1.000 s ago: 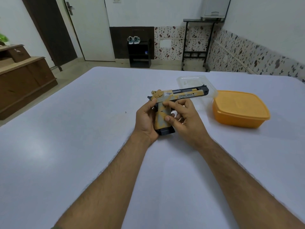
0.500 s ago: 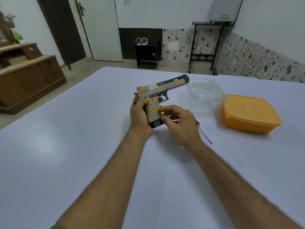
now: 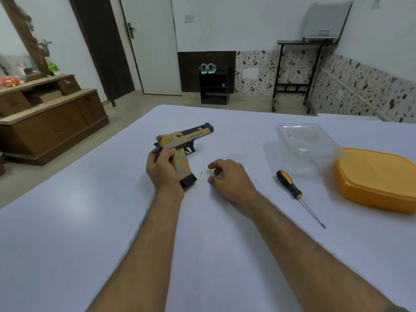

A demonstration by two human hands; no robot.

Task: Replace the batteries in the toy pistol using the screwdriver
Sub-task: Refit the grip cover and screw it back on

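The yellow and grey toy pistol stands butt-down on the white table, barrel pointing away to the right. My left hand grips its handle from the left side. My right hand rests on the table to the right of the pistol, fingers loosely curled and holding nothing. A tiny dark speck, maybe a screw, lies between the pistol and my right hand. The black and yellow screwdriver lies on the table right of my right hand, tip towards me.
A clear plastic container sits at the back right, and an orange lidded box stands at the right edge. Beyond the table are a wooden cabinet, a door and a black shelf with shoes.
My right hand has let go of the pistol's grip and moved right onto the table. The pistol, in my left hand, has shifted left. The camera has turned, bringing the screwdriver fully into sight.
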